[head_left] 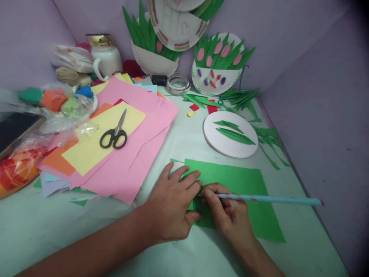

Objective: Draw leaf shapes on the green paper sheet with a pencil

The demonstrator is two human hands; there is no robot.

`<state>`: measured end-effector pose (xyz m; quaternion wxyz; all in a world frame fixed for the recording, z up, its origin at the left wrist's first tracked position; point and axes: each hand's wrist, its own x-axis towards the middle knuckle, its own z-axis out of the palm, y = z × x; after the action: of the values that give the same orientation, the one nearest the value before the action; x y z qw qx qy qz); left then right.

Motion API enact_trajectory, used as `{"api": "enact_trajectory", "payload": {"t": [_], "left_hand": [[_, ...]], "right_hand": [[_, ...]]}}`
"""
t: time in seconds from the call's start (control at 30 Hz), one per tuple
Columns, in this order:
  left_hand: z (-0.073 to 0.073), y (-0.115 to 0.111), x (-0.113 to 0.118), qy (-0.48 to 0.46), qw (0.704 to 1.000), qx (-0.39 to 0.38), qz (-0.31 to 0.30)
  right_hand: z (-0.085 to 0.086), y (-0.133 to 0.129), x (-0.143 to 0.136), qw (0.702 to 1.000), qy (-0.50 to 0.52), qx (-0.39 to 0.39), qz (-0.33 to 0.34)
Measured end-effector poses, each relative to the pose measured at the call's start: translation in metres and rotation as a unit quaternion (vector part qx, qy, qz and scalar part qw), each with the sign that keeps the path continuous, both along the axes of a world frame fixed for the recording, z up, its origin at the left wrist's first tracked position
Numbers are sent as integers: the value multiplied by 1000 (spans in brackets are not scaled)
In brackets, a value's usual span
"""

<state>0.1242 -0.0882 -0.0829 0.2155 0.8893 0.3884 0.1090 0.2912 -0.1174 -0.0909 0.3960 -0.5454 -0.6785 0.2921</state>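
Note:
A green paper sheet (259, 215) lies on the table in front of me. My left hand (175, 204) rests over its left edge, fingers spread and palm down. Beside it, my right hand (227, 207) pinches a light blue pencil (276, 199) near its tip, the shaft pointing off to the right. The tip is at the paper next to my left fingers and is mostly hidden. Behind the sheet sits a round white disc (230, 150) with several green paper leaves (235, 135) on top.
Black scissors (115, 136) lie on yellow paper (86, 154) over pink sheets (152, 146) at the left. Decorated paper plates (216, 82) lean on the back wall beside tape rolls (178, 84). Green strips (268, 138) lie at the right, a white mug (108, 61) at the back left.

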Motion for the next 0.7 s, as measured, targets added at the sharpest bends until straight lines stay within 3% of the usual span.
{"api": "enact_trajectory", "payload": {"t": [0.47, 0.7], "left_hand": [[-3, -6, 0, -20, 1000, -18, 16], [-4, -16, 1, -51, 994, 88, 38]], "right_hand": [[-2, 6, -2, 1000, 10, 16, -12], [-5, 5, 0, 1000, -10, -8, -14]]}}
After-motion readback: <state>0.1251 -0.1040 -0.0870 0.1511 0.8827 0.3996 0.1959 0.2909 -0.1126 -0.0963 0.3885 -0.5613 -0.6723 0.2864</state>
